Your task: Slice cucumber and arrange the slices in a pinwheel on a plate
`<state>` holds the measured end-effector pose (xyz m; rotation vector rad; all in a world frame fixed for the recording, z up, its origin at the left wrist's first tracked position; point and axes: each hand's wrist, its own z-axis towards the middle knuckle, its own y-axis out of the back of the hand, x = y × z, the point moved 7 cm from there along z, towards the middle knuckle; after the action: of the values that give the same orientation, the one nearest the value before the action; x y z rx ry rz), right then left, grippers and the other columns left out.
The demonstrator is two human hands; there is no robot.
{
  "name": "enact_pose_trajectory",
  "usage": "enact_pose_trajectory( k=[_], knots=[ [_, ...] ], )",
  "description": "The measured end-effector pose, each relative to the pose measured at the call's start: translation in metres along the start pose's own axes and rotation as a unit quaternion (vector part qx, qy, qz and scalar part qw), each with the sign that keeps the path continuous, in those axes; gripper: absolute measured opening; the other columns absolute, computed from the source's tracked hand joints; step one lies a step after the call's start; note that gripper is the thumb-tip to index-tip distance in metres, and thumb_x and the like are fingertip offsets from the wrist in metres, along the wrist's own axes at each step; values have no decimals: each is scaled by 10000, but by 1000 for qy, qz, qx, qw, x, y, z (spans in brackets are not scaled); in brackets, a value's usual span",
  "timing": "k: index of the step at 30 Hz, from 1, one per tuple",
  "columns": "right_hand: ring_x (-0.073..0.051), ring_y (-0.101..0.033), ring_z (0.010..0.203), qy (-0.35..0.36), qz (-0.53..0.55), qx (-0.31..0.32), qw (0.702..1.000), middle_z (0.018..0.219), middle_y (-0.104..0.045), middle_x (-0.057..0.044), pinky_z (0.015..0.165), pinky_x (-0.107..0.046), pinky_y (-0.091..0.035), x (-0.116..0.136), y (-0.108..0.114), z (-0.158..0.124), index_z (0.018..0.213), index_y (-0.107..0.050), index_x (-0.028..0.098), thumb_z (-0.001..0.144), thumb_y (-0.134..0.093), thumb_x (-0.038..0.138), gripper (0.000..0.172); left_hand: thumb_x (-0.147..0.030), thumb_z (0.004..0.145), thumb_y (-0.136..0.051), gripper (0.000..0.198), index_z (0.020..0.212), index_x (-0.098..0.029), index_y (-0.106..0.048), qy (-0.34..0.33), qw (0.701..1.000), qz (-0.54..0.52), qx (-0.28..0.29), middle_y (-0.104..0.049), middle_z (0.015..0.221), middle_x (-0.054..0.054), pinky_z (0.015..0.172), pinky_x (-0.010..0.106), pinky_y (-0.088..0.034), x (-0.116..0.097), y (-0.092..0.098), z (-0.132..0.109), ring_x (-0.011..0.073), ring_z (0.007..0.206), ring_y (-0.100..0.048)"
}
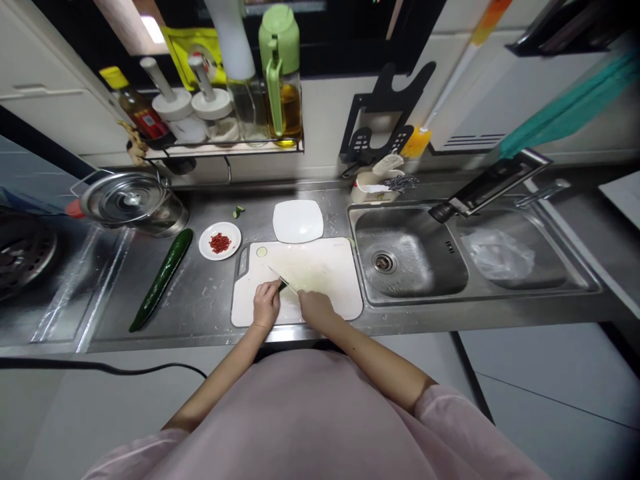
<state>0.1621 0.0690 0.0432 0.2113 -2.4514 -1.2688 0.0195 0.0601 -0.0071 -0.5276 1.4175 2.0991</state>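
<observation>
A white cutting board [340, 263] lies on the steel counter in front of me. My left hand [266, 304] is closed, its fingers pressed on a small dark green cucumber piece [283, 285] on the board. Just to its right, my right hand [314, 308] is closed on a knife [278, 276], whose thin blade points up and left across the board beside the piece. Pale cut cucumber [311, 279] is spread over the middle of the board. One round slice [261, 251] sits near the board's far left corner.
A whole cucumber [163, 277] lies left of the board. Behind it are a small dish of red chilli [220, 241], an empty white plate [298, 221] and cucumber ends [239, 212]. A lidded pot [131, 199] stands far left, a sink [413, 257] right, a condiment rack [225, 127] behind.
</observation>
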Motion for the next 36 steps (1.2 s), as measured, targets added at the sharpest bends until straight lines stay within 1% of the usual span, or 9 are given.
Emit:
enact_pose_trajectory(
  k=[9,17,23,29,31,34,36],
  knots=[
    [-248,-663,959,0,8,14,1000,944,-695,-139,741,-315,-474,0,1,0,1078,-576,130,855,-398,63,293,-142,911,-444,269,1055,-214,-660,11,1000,-3,9,-661,984,72,847,342,-475,3,-3,-1,188,940,-570],
    [-236,-663,963,1,4,15,1000,950,-693,-140,753,-309,-469,3,0,11,1075,-580,132,891,-376,81,280,-136,905,-448,282,1074,-219,-658,6,1000,-5,2,-662,983,72,851,351,-475,5,-3,-2,188,929,-568],
    [-235,-655,979,-4,7,15,1000,970,-692,-145,769,-314,-470,2,-3,14,1099,-575,129,889,-372,85,295,-133,904,-448,286,1082,-219,-655,1,1000,-3,-1,-656,978,74,845,351,-475,6,-4,-2,190,926,-565],
    [-224,-658,970,0,0,-23,1000,964,-692,-136,784,-302,-466,1,-7,17,1080,-579,135,892,-385,97,274,-126,903,-443,292,1091,-219,-647,-2,1000,4,0,-653,976,70,850,345,-474,4,-4,-2,188,930,-565],
    [-218,-657,973,1,-8,-27,1000,971,-690,-134,788,-299,-465,0,-9,17,1086,-575,138,890,-386,91,276,-125,902,-436,299,1092,-220,-647,0,1000,4,1,-651,974,70,861,350,-473,2,-3,-1,189,933,-567],
    [-214,-658,960,-3,-18,-30,999,967,-691,-127,763,-296,-468,-2,-9,16,1084,-574,139,890,-374,85,285,-145,912,-423,300,1101,-222,-643,8,1000,0,3,-647,955,68,871,352,-475,0,-1,0,189,929,-571],
    [-214,-657,954,-5,-19,-39,999,968,-691,-125,750,-294,-465,-5,-6,14,1084,-578,142,909,-364,117,277,-175,922,-417,295,1113,-220,-637,15,1000,-5,4,-641,924,67,860,350,-482,-2,0,2,191,914,-575]
  ],
)
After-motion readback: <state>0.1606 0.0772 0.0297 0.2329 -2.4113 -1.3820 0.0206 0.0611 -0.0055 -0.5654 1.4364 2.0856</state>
